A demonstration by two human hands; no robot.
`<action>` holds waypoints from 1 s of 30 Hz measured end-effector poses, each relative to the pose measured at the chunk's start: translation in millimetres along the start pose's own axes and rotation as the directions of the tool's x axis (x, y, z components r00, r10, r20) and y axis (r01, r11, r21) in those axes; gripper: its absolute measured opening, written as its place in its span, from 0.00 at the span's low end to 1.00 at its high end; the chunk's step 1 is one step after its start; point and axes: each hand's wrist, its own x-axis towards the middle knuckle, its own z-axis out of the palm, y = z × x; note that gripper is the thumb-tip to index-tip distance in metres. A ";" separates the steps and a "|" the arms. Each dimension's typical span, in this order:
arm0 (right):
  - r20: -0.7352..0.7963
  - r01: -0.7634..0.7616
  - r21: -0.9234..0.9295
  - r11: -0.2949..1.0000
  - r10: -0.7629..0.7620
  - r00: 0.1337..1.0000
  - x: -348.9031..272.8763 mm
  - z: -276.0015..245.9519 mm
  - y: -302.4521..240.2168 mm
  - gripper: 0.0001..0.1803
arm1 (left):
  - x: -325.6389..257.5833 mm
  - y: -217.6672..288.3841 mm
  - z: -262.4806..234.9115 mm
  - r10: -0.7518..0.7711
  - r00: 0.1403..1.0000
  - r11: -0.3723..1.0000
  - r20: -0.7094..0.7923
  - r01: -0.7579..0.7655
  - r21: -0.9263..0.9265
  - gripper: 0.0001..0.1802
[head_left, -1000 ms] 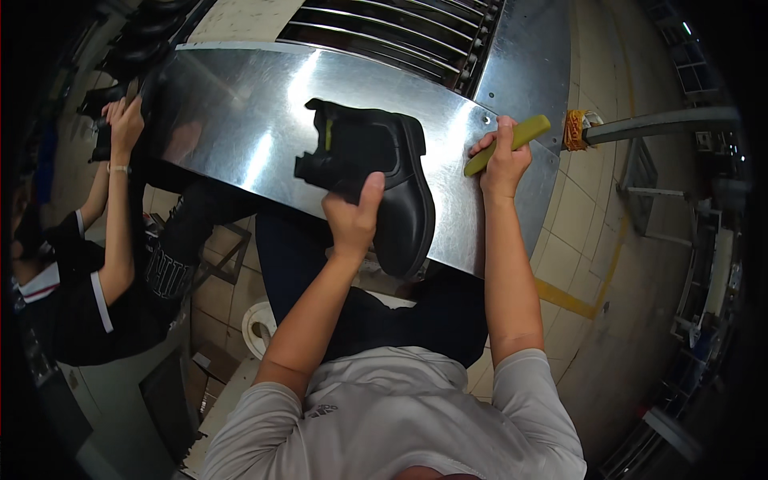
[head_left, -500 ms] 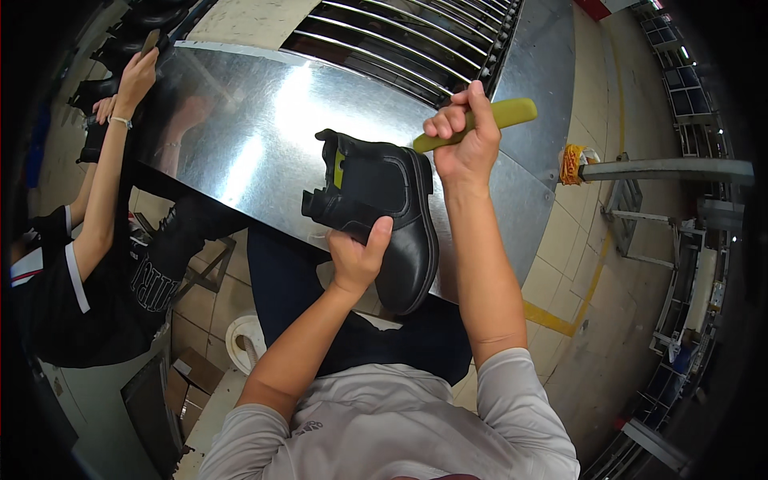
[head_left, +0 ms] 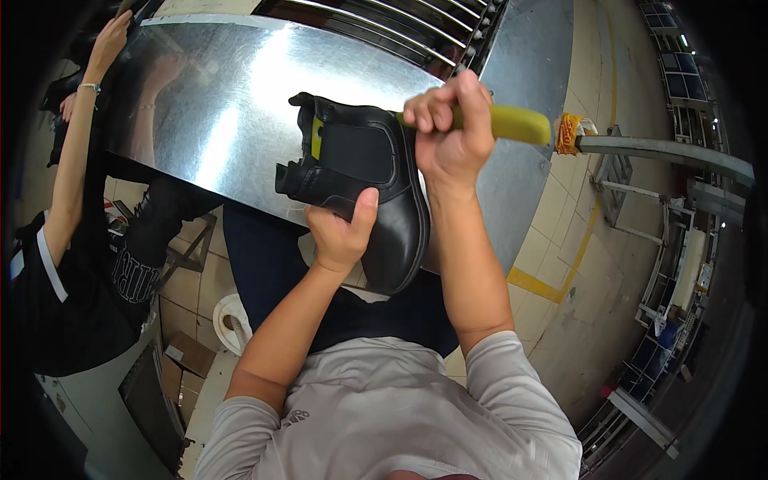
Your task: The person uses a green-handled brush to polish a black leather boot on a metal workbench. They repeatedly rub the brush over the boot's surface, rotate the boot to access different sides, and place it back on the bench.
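Observation:
My left hand [head_left: 342, 228] grips a black ankle boot [head_left: 396, 228], its thumb on the upper and its other fingers out of sight beneath. The boot lies on its side with the toe toward me and an elastic panel [head_left: 360, 152] facing up. Its opening, to the left, shows a yellow-green lining [head_left: 317, 140]. My right hand [head_left: 454, 132] is closed around an olive-green bar-shaped tool [head_left: 520, 124]. The tool's left end is at the sole edge near the heel; whether it touches is partly hidden by my fingers.
A shiny metal table [head_left: 264, 88] lies under the boot, with a rack of metal bars [head_left: 400, 24] beyond. At the left, a co-worker's arm [head_left: 76, 152] reaches over the table's far side. A metal rail [head_left: 664, 152] with an orange-wrapped end [head_left: 568, 134] juts in from the right.
The tool has swung so its right end points slightly downward instead of up. Its left end now sits at the boot's heel edge. The boot and both hands appear shifted up and left in view.

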 end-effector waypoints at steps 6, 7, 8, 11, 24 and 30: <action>0.041 0.019 0.038 0.999 -0.021 0.999 -50.4 -17.8 -18.9 0.23 | 0.9 -3.3 0.3 -0.007 1.000 1.000 0.004 0.007 -0.030 0.14; 0.045 0.011 0.058 0.998 -0.014 0.999 -55.8 -23.2 -19.0 0.23 | 1.6 -2.5 0.1 -0.003 1.000 1.000 0.008 0.004 -0.020 0.13; 0.050 0.002 0.077 0.997 -0.006 0.999 -58.0 -25.8 -19.3 0.24 | 2.3 -1.7 0.1 0.000 1.000 1.000 0.012 0.000 -0.010 0.13; -0.019 0.010 0.089 0.996 -0.009 1.000 -56.1 -20.5 -20.0 0.21 | 3.2 -2.5 0.3 0.008 1.000 1.000 0.009 -0.008 0.004 0.13; 0.467 -0.277 0.185 0.943 0.163 0.869 -23.5 -44.8 -7.6 0.21 | 6.1 1.5 0.0 -0.009 1.000 1.000 0.015 0.009 0.018 0.12; 0.515 -0.052 0.046 0.998 0.020 0.857 -43.9 -41.1 -16.3 0.21 | 1.8 3.3 1.5 -0.009 1.000 1.000 -0.027 0.009 0.002 0.11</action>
